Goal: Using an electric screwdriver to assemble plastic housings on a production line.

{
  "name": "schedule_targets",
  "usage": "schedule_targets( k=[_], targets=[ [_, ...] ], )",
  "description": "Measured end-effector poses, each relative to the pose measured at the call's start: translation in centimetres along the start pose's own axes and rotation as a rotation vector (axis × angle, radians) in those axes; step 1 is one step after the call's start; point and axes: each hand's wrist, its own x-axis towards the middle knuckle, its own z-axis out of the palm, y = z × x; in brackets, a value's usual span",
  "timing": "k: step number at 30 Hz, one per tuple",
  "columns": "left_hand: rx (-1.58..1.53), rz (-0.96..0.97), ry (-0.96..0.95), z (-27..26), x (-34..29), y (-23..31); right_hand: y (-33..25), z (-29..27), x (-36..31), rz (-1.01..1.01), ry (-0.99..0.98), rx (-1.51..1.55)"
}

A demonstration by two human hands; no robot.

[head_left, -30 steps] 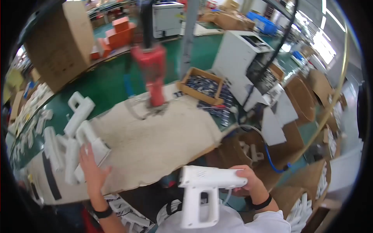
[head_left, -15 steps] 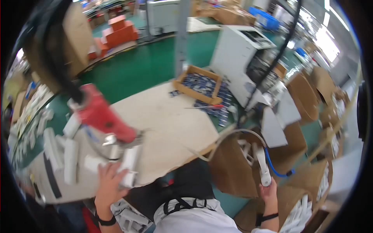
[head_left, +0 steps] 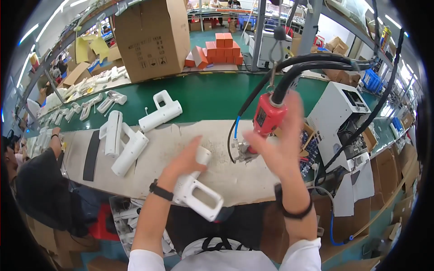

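A white handle-shaped plastic housing (head_left: 202, 202) lies near the table's front edge, its looped grip toward me. My left hand (head_left: 183, 162) is closed over its body, with the thumb and fingers on either side. A red tool (head_left: 266, 116) with a metal clamp-like tip hangs from a hook and black cables, right of the middle. In front of it and on its right is my right hand (head_left: 285, 140), smeared by motion, thumb and fingers apart. The tool looks sharp while this hand is blurred; I see no grip on it.
Several more white housings (head_left: 131, 153) lie left on the table, beside a black strip (head_left: 91, 156). Behind runs a green conveyor belt (head_left: 217, 90). Right stand a white machine (head_left: 332, 115) and cardboard boxes (head_left: 386, 174). A co-worker's dark sleeve (head_left: 43, 176) is at the left.
The view has turned upward and left. My right hand has left the white piece by the right-hand box and come up to the red tool. My left hand now grips a housing.
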Motion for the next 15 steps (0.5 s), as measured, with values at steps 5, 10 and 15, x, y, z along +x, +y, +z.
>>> schedule_targets(
  k=[5,10,15],
  targets=[
    [0.043,-0.022,-0.133,2.2,2.1,1.6,2.7,2.6,1.4,0.319,-0.047,0.380],
    [0.205,-0.347,-0.506,1.8,2.6,7.2,2.7,2.3,1.2,0.179,0.256,0.440],
    [0.227,-0.095,-0.432,3.6,2.6,6.9,2.8,2.5,0.4,0.236,0.087,0.361]
  ],
)
